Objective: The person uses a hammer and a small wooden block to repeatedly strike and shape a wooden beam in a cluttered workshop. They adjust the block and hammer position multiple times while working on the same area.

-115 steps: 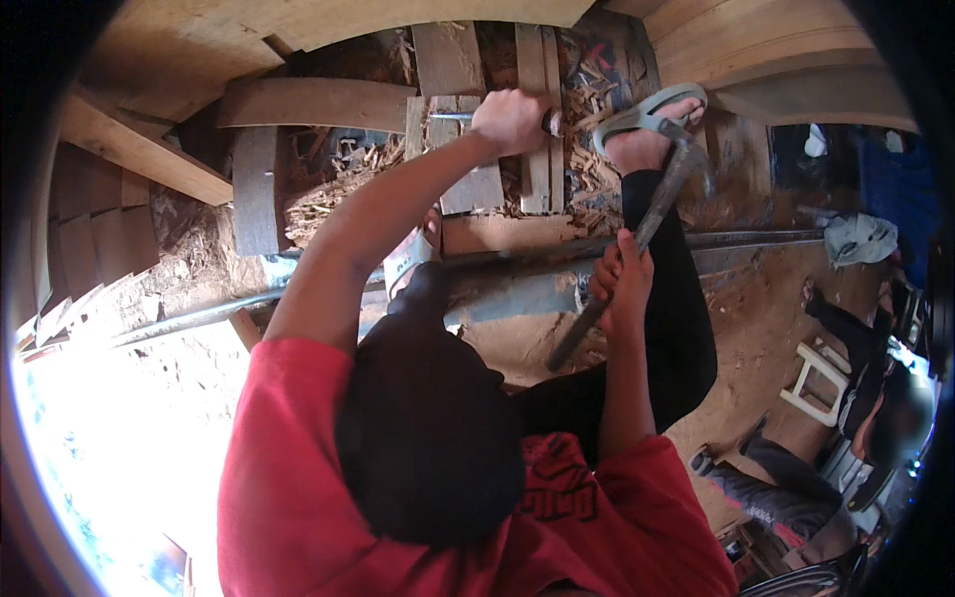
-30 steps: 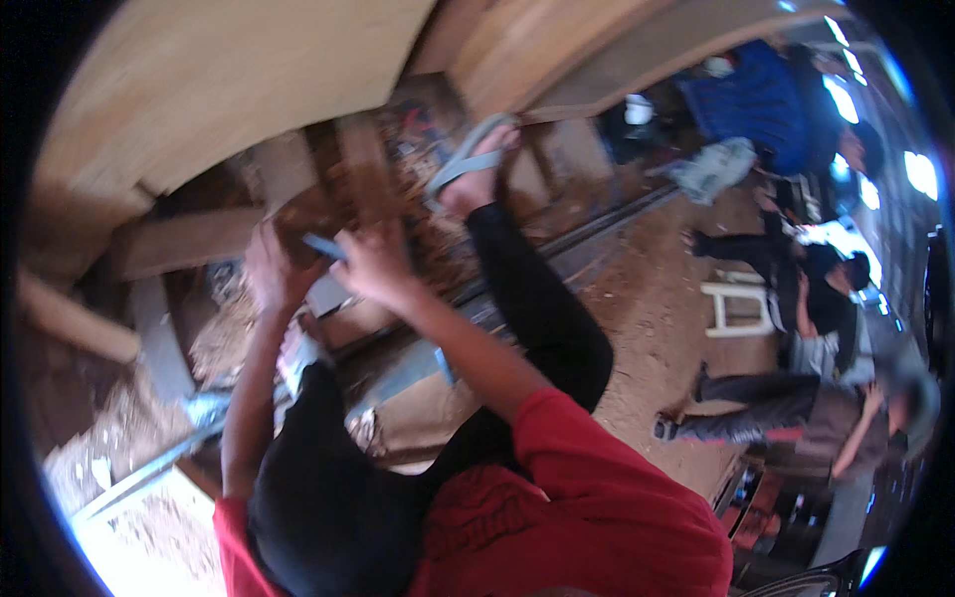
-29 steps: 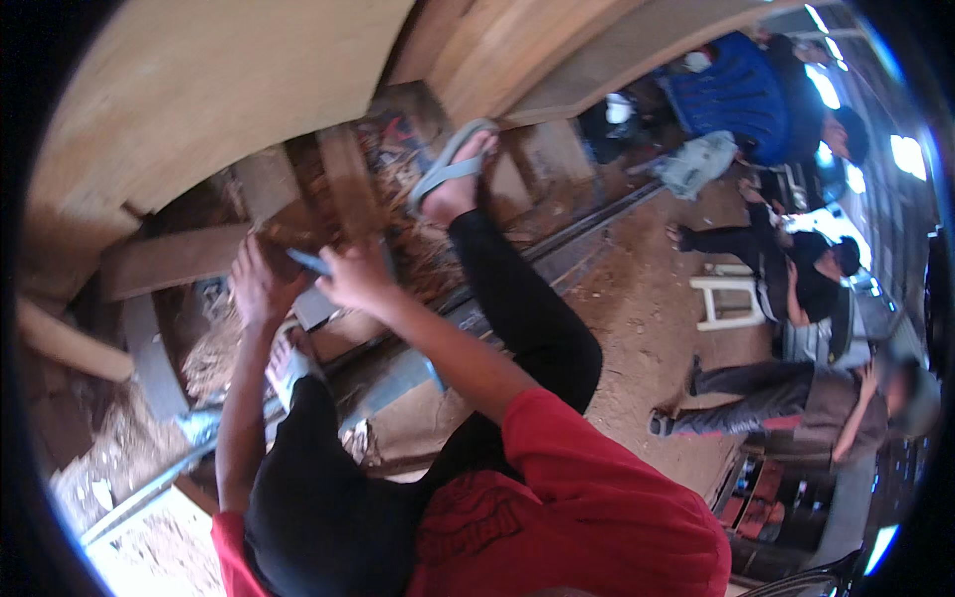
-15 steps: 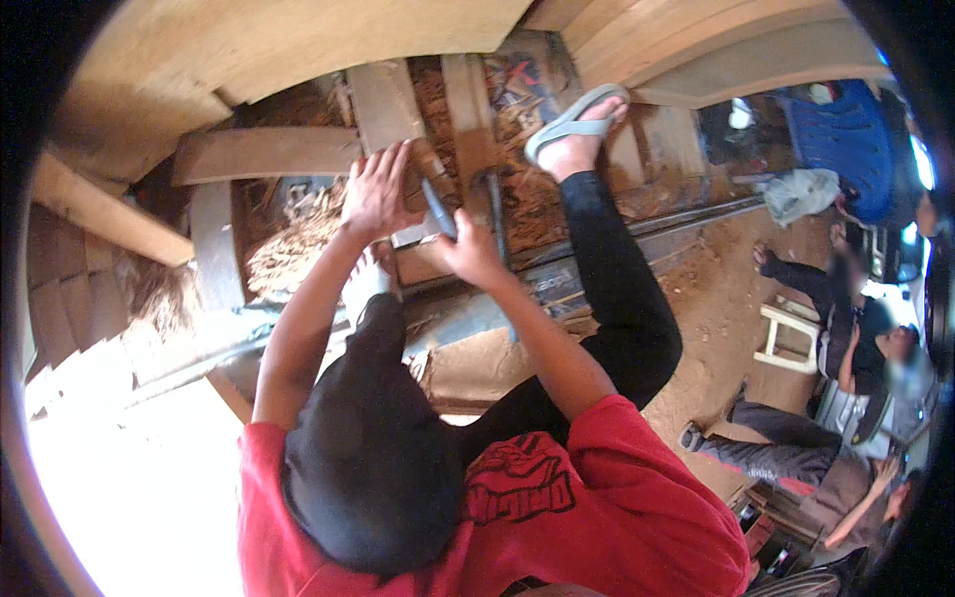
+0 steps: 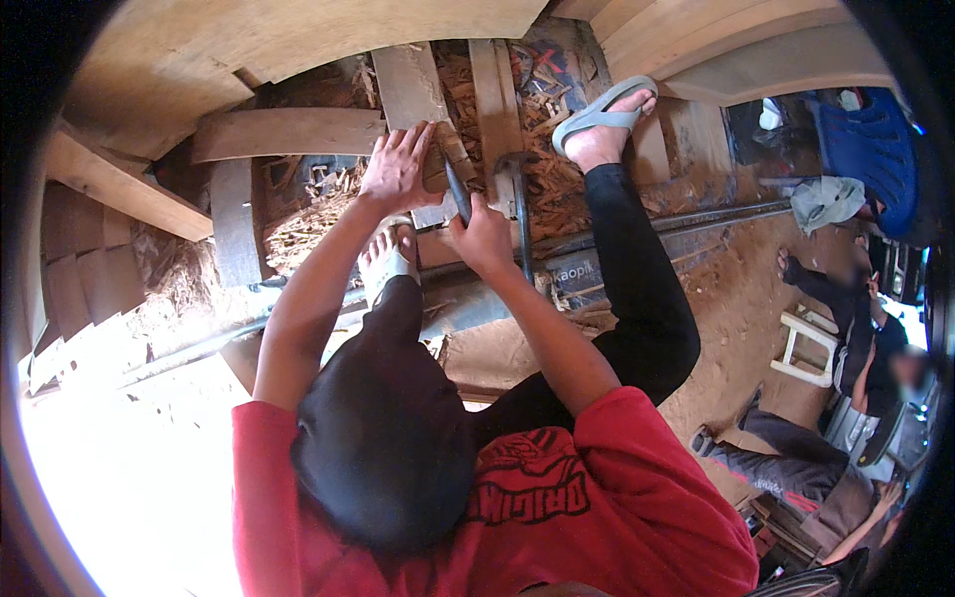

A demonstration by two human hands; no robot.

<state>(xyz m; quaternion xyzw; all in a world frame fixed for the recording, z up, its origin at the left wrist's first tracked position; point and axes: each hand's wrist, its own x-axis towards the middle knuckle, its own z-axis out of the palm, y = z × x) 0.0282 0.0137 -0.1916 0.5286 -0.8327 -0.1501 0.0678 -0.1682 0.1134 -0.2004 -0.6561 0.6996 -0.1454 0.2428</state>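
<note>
My left hand (image 5: 400, 171) lies with its fingers stretched out over a flat wooden board (image 5: 408, 88), its thumb apart from them. Just to its right, my right hand (image 5: 484, 235) is closed round the lower end of a narrow dark grey tool (image 5: 458, 191), chisel-like in shape. The far end of this tool meets the wood near my left fingertips; its exact tip is hard to make out. Beside my right hand a dark metal bar with a hooked head (image 5: 521, 204) stands by the timber. My bare-looking left foot (image 5: 389, 255) is below my left hand.
Wood chips (image 5: 310, 227) lie among crossing boards (image 5: 288, 134). Large planks (image 5: 298, 45) border the far side. My right foot wears a grey sandal (image 5: 597, 119). A white stool (image 5: 806, 348), a blue chair (image 5: 867, 159) and seated people are at the right.
The view has shifted slightly, so most things appear a little further right. My left hand stays on the board and my right hand keeps hold of the grey tool.
</note>
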